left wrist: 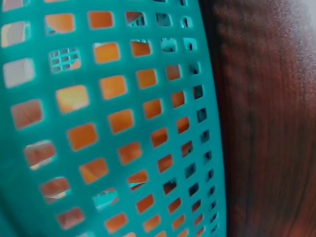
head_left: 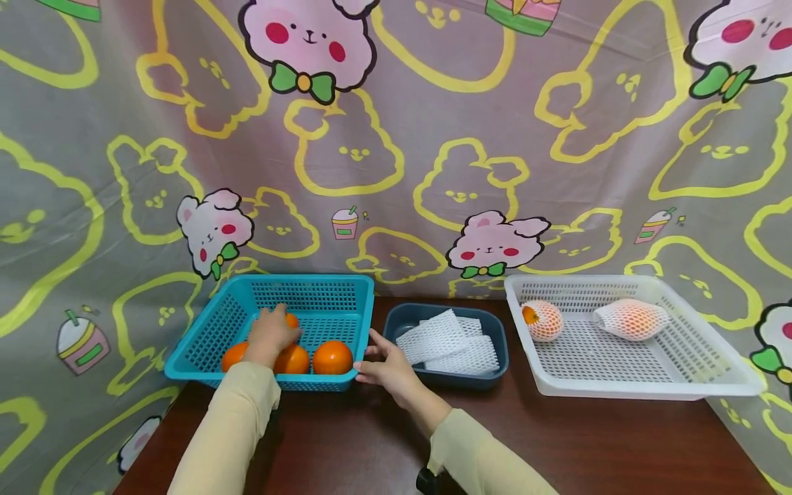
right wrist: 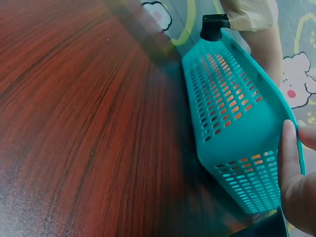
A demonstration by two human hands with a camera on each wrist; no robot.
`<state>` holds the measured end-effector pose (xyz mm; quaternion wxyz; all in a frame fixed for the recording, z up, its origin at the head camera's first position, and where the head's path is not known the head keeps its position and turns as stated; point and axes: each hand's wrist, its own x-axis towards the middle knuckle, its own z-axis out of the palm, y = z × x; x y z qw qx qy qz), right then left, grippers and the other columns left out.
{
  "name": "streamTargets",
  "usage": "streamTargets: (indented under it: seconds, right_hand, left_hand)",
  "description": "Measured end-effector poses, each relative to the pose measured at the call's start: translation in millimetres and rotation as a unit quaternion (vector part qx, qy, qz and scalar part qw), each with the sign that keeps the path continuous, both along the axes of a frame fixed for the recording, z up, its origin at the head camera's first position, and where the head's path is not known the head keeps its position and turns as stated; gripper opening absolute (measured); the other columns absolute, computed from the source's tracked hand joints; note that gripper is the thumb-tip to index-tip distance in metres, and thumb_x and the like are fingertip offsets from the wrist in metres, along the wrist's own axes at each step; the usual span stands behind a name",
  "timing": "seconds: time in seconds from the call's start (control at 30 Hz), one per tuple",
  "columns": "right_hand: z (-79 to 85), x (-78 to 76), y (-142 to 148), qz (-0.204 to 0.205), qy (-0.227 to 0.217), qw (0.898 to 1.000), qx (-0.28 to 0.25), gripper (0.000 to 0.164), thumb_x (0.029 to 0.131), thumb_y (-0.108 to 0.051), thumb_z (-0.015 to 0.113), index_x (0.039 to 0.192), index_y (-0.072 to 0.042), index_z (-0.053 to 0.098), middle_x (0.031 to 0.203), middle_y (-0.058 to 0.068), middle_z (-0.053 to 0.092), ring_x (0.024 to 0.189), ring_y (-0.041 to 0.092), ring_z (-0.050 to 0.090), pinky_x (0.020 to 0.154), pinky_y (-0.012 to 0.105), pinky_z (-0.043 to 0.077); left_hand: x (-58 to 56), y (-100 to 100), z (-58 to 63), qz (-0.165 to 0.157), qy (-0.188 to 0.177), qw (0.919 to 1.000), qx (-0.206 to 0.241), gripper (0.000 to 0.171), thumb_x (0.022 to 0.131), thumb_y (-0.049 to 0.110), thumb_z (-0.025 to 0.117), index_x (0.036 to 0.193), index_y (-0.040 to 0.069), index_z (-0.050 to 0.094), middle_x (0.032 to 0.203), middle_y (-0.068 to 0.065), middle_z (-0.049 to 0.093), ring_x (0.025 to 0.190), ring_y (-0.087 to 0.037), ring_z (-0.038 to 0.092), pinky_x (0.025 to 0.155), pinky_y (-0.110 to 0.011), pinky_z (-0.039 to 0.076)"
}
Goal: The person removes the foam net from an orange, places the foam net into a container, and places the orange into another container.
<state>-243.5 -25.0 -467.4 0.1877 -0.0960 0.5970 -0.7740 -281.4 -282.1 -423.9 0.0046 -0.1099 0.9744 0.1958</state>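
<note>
My left hand [head_left: 271,335] reaches into the teal basket [head_left: 361,309]. Its thumb and fingers lie around an orange [head_left: 292,320] that is partly hidden behind them. Nearer the basket's front wall are several more oranges [head_left: 333,357], one of them partly under the wrist. In the left wrist view, oranges [left wrist: 121,121] show through the holes of the basket wall [left wrist: 216,148], and the hand is largely hidden. At the front right corner my right hand [head_left: 390,368] pinches the basket's rim, its thumb [right wrist: 290,148] along the outer side in the right wrist view.
A dark blue tray [head_left: 503,350] with white foam net sleeves [head_left: 442,337] stands right of the teal basket. Farther right, a white basket [head_left: 619,385] holds two net-wrapped fruits [head_left: 544,322]. Behind the brown table [head_left: 346,440] hangs a patterned cloth [head_left: 396,165].
</note>
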Motion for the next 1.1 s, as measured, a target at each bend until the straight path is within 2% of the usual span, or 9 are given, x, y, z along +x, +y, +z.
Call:
streamTargets:
  seconds: [0.17, 0.37, 0.6, 0.73, 0.83, 0.87, 1.0, 1.07, 1.1]
  right_hand:
    - [-0.4, 1.1, 0, -0.003, -0.005, 1.000, -0.006, 0.077, 0.093, 0.010, 0.068, 0.159, 0.001, 0.029, 0.118, 0.019, 0.055, 0.079, 0.015, 0.068, 0.078, 0.035, 0.060]
    - [-1.0, 0.9, 4, -0.003, -0.001, 1.000, -0.006, 0.075, 0.092, 0.010, 0.068, 0.157, 0.004, 0.031, 0.120, 0.021, 0.053, 0.079, 0.015, 0.068, 0.080, 0.035, 0.060]
    - [4.4, -9.4, 21, 0.006, 0.034, 0.999, 0.032, 0.072, 0.093, 0.007, 0.068, 0.156, 0.005, 0.034, 0.129, 0.028, 0.049, 0.089, 0.027, 0.071, 0.085, 0.039, 0.059]
    - [9.4, -18.6, 37, -0.003, 0.065, 0.996, 0.055, 0.060, 0.095, 0.003, 0.066, 0.150, 0.006, 0.043, 0.120, 0.024, 0.056, 0.088, 0.024, 0.071, 0.084, 0.038, 0.059]
    - [14.6, -23.1, 49, -0.008, 0.092, 0.993, 0.078, 0.051, 0.098, -0.002, 0.064, 0.146, 0.007, 0.049, 0.112, 0.018, 0.062, 0.088, 0.022, 0.069, 0.084, 0.037, 0.059]
    - [16.7, -24.0, 53, -0.008, 0.101, 0.991, 0.086, 0.049, 0.099, -0.004, 0.064, 0.145, 0.007, 0.050, 0.111, 0.019, 0.063, 0.091, 0.024, 0.069, 0.085, 0.037, 0.059]
    - [26.8, -25.3, 71, -0.012, 0.153, 0.981, 0.122, 0.046, 0.102, -0.009, 0.063, 0.144, 0.008, 0.051, 0.116, 0.025, 0.064, 0.102, 0.038, 0.068, 0.089, 0.042, 0.058]
    - [31.2, -25.2, 79, -0.016, 0.182, 0.973, 0.140, 0.045, 0.102, -0.011, 0.063, 0.143, 0.006, 0.053, 0.117, 0.025, 0.064, 0.105, 0.042, 0.066, 0.089, 0.043, 0.058]
    - [33.0, -25.1, 83, -0.018, 0.198, 0.969, 0.149, 0.044, 0.102, -0.011, 0.064, 0.142, 0.006, 0.054, 0.117, 0.024, 0.065, 0.106, 0.043, 0.066, 0.089, 0.044, 0.058]
  left_hand:
    - [-4.6, 5, 0.8, -0.003, 0.017, 0.9998, -0.009, 0.070, 0.098, 0.025, 0.067, 0.152, -0.006, 0.035, 0.150, -0.042, 0.028, 0.130, -0.064, 0.036, 0.096, -0.072, 0.041]
    - [-7.0, 16, 3.4, -0.019, 0.043, 0.9988, -0.012, 0.067, 0.098, 0.025, 0.069, 0.150, -0.006, 0.040, 0.148, -0.040, 0.035, 0.126, -0.058, 0.045, 0.093, -0.067, 0.047]
    - [-5.0, 20, 16.9, -0.029, 0.073, 0.9966, 0.027, 0.064, 0.100, 0.027, 0.066, 0.150, -0.006, 0.041, 0.147, -0.039, 0.038, 0.123, -0.056, 0.049, 0.098, -0.064, 0.046]
    - [-4.7, 21, 19.5, -0.030, 0.072, 0.9964, 0.034, 0.063, 0.101, 0.028, 0.065, 0.150, -0.004, 0.042, 0.148, -0.037, 0.039, 0.118, -0.052, 0.054, 0.096, -0.062, 0.048]
    - [-4.6, 23, 19.2, -0.034, 0.082, 0.9952, 0.042, 0.060, 0.101, 0.028, 0.066, 0.149, -0.003, 0.045, 0.141, -0.035, 0.048, 0.099, -0.043, 0.063, 0.088, -0.058, 0.052]
    - [-4.2, 24, 19.2, -0.038, 0.084, 0.9946, 0.046, 0.060, 0.101, 0.028, 0.066, 0.148, -0.003, 0.046, 0.133, -0.034, 0.054, 0.090, -0.040, 0.064, 0.084, -0.055, 0.053]
    - [-2.5, 32, 21.1, -0.050, 0.100, 0.9924, 0.053, 0.056, 0.100, 0.028, 0.068, 0.144, -0.002, 0.052, 0.107, -0.026, 0.066, 0.062, -0.024, 0.056, 0.064, -0.043, 0.053]
    - [-1.4, 36, 22.7, -0.056, 0.100, 0.9917, 0.058, 0.055, 0.100, 0.029, 0.068, 0.143, -0.001, 0.053, 0.093, -0.023, 0.067, 0.057, -0.024, 0.054, 0.058, -0.039, 0.049]
    - [-0.8, 39, 23.5, -0.060, 0.104, 0.9910, 0.059, 0.054, 0.100, 0.029, 0.068, 0.142, -0.001, 0.054, 0.096, -0.022, 0.068, 0.059, -0.024, 0.055, 0.058, -0.039, 0.050]
